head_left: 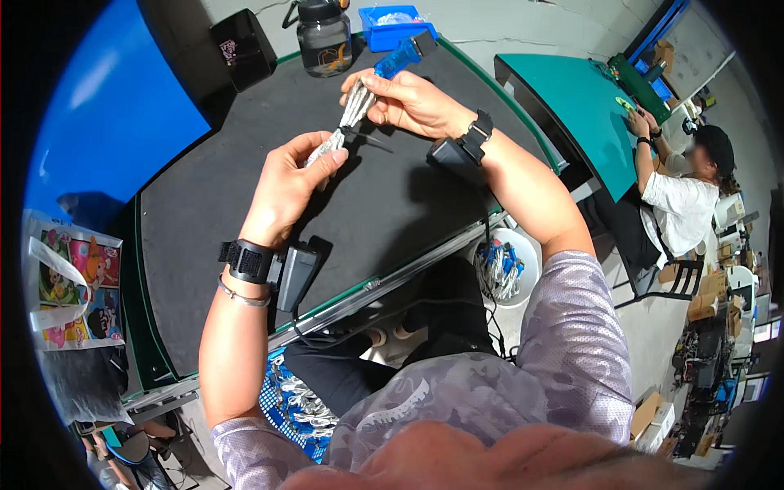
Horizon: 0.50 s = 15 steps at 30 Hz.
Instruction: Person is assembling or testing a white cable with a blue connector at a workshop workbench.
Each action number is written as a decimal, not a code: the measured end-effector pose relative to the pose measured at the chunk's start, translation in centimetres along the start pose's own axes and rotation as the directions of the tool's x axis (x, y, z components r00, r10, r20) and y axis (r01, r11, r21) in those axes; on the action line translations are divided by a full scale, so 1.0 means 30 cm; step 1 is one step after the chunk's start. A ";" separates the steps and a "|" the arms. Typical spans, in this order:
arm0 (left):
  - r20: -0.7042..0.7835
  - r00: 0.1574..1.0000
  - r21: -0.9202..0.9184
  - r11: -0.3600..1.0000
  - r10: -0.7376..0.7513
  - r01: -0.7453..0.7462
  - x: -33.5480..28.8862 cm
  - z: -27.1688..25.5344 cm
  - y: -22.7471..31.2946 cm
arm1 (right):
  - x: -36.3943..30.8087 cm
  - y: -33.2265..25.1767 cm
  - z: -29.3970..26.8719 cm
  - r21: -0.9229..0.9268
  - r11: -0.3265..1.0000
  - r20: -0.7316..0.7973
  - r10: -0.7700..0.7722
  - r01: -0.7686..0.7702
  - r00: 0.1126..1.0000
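In the head view, a bundled pale cable point(356, 106) spans both hands over the dark tabletop point(220, 175): the left hand point(287, 181) closed around its lower end, the right hand point(415, 104) pinching it just below the blue connector point(398, 60)

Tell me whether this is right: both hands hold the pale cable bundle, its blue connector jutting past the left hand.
Wrong hand: in the head view, the blue connector juts past the right hand, not the left hand. Both do hold the pale cable bundle.
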State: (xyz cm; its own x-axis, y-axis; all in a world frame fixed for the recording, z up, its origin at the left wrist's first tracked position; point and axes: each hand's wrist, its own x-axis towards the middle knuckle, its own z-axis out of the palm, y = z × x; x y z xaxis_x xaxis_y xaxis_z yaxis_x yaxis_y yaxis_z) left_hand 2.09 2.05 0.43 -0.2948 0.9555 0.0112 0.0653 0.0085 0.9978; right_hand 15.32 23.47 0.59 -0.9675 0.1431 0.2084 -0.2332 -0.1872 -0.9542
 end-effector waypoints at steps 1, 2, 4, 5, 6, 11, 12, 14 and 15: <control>-0.030 0.999 0.068 0.997 0.021 -0.019 0.005 0.007 -0.005 | -0.004 0.004 -0.006 0.045 0.999 -0.007 0.008 -0.008 1.000; -0.060 0.997 0.135 0.990 0.043 -0.034 0.013 0.014 -0.008 | -0.004 0.022 -0.012 0.042 0.999 -0.005 -0.013 0.013 1.000; -0.109 0.992 0.161 0.986 0.066 -0.048 0.004 0.020 -0.006 | -0.019 0.017 0.023 0.096 0.995 -0.069 0.026 -0.020 0.997; -0.095 0.992 0.219 0.974 0.085 -0.063 0.010 0.010 0.001 | -0.005 0.016 0.010 0.112 0.993 -0.051 0.037 -0.032 0.998; -0.078 0.991 0.274 0.958 0.104 -0.079 0.016 0.003 0.004 | 0.011 0.008 0.002 0.126 0.991 -0.034 0.049 -0.044 0.998; -0.065 0.992 0.278 0.957 0.108 -0.086 0.021 -0.004 -0.008 | 0.010 0.023 0.005 0.066 0.996 -0.145 0.065 -0.056 0.987; -0.047 0.996 0.227 0.972 0.071 -0.059 0.023 -0.007 -0.008 | 0.013 0.022 0.007 0.065 0.996 -0.134 0.069 -0.061 0.989; -0.036 0.999 0.176 0.984 0.037 -0.030 0.019 -0.009 -0.012 | 0.015 0.024 0.015 0.059 0.997 -0.170 0.051 -0.041 0.984; -0.011 0.996 0.232 0.969 0.088 -0.083 0.017 -0.009 -0.014 | 0.016 0.028 0.014 0.055 0.998 -0.182 0.049 -0.039 0.982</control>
State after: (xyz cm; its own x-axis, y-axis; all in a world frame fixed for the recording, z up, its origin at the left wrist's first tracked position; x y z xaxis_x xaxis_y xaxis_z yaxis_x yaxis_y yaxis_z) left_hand 1.65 2.44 0.03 -0.2985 0.9492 0.0999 0.3088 -0.0030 0.9511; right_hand 14.62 22.98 -0.02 -0.9438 0.3084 0.1191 -0.2000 -0.2461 -0.9484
